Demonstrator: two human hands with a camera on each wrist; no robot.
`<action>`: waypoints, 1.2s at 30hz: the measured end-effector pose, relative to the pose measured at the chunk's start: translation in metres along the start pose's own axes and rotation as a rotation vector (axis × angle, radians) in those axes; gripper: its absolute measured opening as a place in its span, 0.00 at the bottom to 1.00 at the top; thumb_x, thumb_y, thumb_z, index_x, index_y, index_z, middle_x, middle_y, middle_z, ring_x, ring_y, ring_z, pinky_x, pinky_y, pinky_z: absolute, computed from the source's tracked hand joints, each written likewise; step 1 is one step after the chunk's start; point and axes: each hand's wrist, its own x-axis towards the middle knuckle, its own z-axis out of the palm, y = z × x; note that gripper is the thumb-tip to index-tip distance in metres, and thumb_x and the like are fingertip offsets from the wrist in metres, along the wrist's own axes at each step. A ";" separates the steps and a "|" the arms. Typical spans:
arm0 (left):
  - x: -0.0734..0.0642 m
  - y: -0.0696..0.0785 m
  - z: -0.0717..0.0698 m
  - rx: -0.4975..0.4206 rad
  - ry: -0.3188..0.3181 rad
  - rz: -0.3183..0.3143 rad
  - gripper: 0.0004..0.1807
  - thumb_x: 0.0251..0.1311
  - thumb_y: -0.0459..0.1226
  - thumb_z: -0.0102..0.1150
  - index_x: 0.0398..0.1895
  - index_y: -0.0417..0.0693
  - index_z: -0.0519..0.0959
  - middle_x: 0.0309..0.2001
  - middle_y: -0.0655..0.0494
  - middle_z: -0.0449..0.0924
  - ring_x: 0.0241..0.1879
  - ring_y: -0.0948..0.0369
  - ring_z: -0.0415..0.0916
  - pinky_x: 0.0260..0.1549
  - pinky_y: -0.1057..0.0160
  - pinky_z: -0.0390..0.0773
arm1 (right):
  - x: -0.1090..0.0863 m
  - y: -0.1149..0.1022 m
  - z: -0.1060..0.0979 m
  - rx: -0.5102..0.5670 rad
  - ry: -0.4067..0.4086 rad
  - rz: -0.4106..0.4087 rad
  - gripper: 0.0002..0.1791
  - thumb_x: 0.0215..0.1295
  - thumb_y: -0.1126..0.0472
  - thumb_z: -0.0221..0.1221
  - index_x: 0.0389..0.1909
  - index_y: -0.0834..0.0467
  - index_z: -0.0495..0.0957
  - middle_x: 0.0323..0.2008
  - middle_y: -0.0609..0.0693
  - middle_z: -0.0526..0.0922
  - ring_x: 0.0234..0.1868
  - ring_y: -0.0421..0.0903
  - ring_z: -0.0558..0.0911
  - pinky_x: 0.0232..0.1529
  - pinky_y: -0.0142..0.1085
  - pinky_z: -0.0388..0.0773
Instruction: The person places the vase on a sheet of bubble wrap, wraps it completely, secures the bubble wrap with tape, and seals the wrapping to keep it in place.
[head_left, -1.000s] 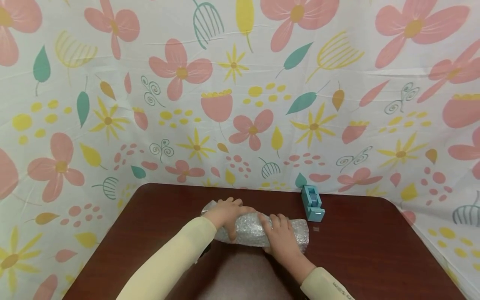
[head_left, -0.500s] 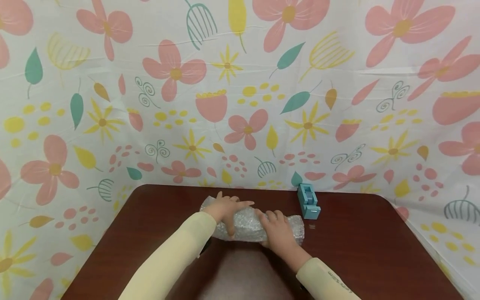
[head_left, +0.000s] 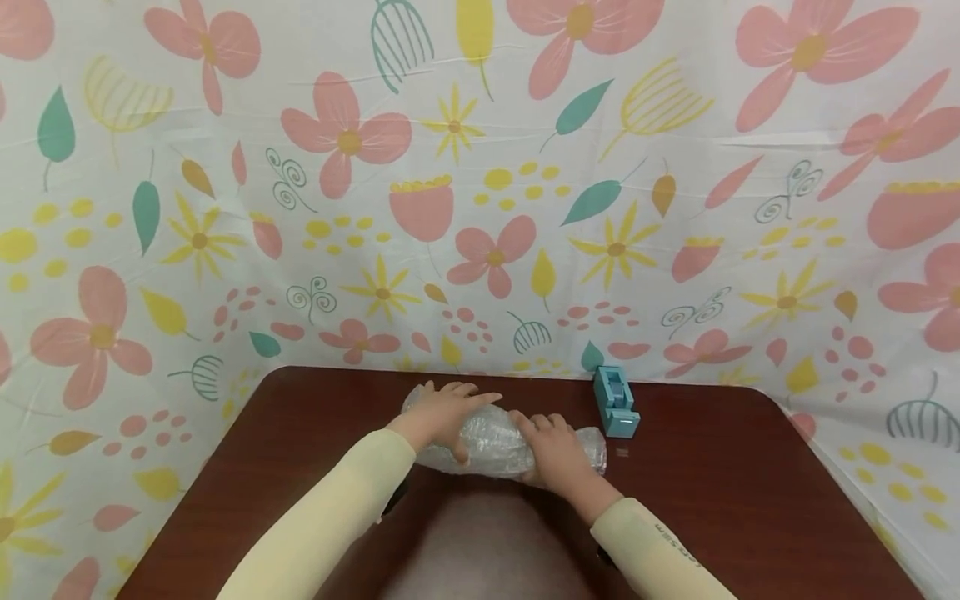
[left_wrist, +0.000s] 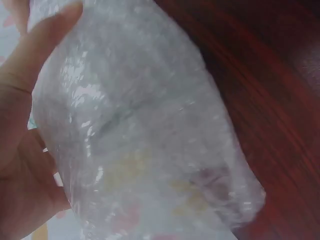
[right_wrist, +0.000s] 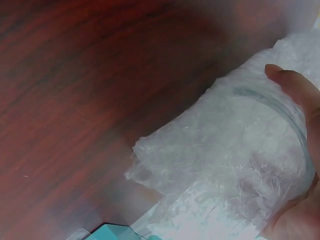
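Head view: flowered cloth (head_left: 495,158) behind dark-red table (head_left: 750,500), hands (head_left: 441,417) (head_left: 558,457) gripping bubble wrap (head_left: 491,442).

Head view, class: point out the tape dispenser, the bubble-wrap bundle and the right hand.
Tape dispenser (head_left: 619,407): head view, its blue body.
Bubble-wrap bundle (head_left: 491,442): head view, its shiny middle.
Right hand (head_left: 558,454): head view, back of the hand.

We cannot make out what lies inside the bubble wrap (head_left: 495,447). The left wrist view's edge crops the left hand (head_left: 444,415); the right wrist view's edges crop the right hand (head_left: 557,454) and tape dispenser (head_left: 618,407). We cannot read the lettering (head_left: 677,546) on the right sleeve (head_left: 648,550).
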 end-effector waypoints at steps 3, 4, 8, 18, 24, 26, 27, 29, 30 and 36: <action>-0.007 0.000 0.007 0.013 0.107 0.035 0.57 0.47 0.52 0.80 0.81 0.69 0.57 0.80 0.53 0.59 0.80 0.48 0.57 0.73 0.29 0.59 | 0.002 0.002 -0.003 0.023 -0.037 0.005 0.51 0.42 0.51 0.82 0.69 0.58 0.71 0.54 0.63 0.82 0.54 0.66 0.79 0.56 0.58 0.80; -0.010 0.000 0.010 0.018 0.147 0.048 0.56 0.48 0.52 0.80 0.80 0.68 0.59 0.79 0.53 0.60 0.80 0.48 0.57 0.72 0.29 0.59 | 0.003 0.004 -0.004 0.025 -0.047 0.010 0.51 0.42 0.51 0.82 0.69 0.58 0.71 0.54 0.63 0.83 0.54 0.65 0.79 0.56 0.58 0.80; -0.021 0.003 0.025 0.034 0.284 0.108 0.49 0.53 0.52 0.77 0.79 0.63 0.63 0.78 0.48 0.63 0.79 0.45 0.58 0.70 0.27 0.61 | 0.006 0.008 -0.005 0.018 -0.087 0.049 0.51 0.42 0.52 0.82 0.69 0.56 0.71 0.56 0.62 0.83 0.55 0.64 0.79 0.57 0.57 0.81; -0.033 0.005 0.058 0.212 0.503 0.157 0.56 0.47 0.59 0.78 0.80 0.67 0.59 0.82 0.46 0.51 0.82 0.45 0.49 0.70 0.25 0.57 | 0.016 0.008 -0.001 0.059 -0.131 0.057 0.50 0.42 0.53 0.82 0.70 0.57 0.71 0.57 0.62 0.83 0.54 0.63 0.79 0.56 0.58 0.81; -0.032 0.007 0.075 0.318 0.587 0.167 0.60 0.41 0.63 0.80 0.80 0.73 0.57 0.83 0.49 0.46 0.81 0.44 0.44 0.69 0.24 0.56 | 0.020 0.011 -0.001 0.069 -0.161 0.063 0.51 0.42 0.53 0.82 0.70 0.57 0.71 0.58 0.62 0.83 0.52 0.61 0.79 0.55 0.57 0.81; -0.032 0.007 0.078 0.371 0.587 0.152 0.61 0.40 0.65 0.78 0.80 0.75 0.55 0.83 0.50 0.45 0.81 0.44 0.43 0.70 0.25 0.56 | 0.022 0.012 -0.002 0.070 -0.171 0.061 0.51 0.43 0.53 0.82 0.71 0.57 0.71 0.58 0.62 0.83 0.52 0.61 0.79 0.56 0.57 0.81; -0.032 0.007 0.080 0.396 0.582 0.143 0.62 0.40 0.66 0.78 0.80 0.75 0.54 0.83 0.51 0.44 0.82 0.45 0.43 0.70 0.25 0.56 | 0.023 0.012 -0.002 0.072 -0.176 0.062 0.50 0.43 0.52 0.82 0.71 0.57 0.71 0.58 0.62 0.83 0.53 0.61 0.79 0.56 0.57 0.81; -0.032 0.007 0.081 0.437 0.567 0.127 0.63 0.40 0.68 0.76 0.80 0.77 0.51 0.83 0.52 0.42 0.82 0.45 0.42 0.71 0.26 0.57 | 0.024 0.013 -0.003 0.078 -0.187 0.062 0.50 0.44 0.52 0.81 0.71 0.57 0.71 0.59 0.62 0.83 0.54 0.62 0.79 0.57 0.57 0.81; -0.032 0.007 0.082 0.453 0.557 0.118 0.63 0.40 0.68 0.76 0.80 0.77 0.50 0.83 0.52 0.41 0.82 0.45 0.41 0.71 0.26 0.57 | 0.024 0.014 -0.004 0.083 -0.194 0.063 0.50 0.44 0.52 0.81 0.71 0.57 0.71 0.60 0.62 0.82 0.55 0.62 0.79 0.57 0.58 0.81; -0.032 0.005 0.083 0.540 0.493 0.069 0.62 0.46 0.70 0.71 0.82 0.77 0.45 0.84 0.52 0.40 0.83 0.44 0.43 0.72 0.30 0.60 | 0.028 0.016 -0.006 0.111 -0.227 0.069 0.50 0.45 0.53 0.81 0.72 0.57 0.70 0.61 0.62 0.82 0.56 0.63 0.79 0.59 0.58 0.80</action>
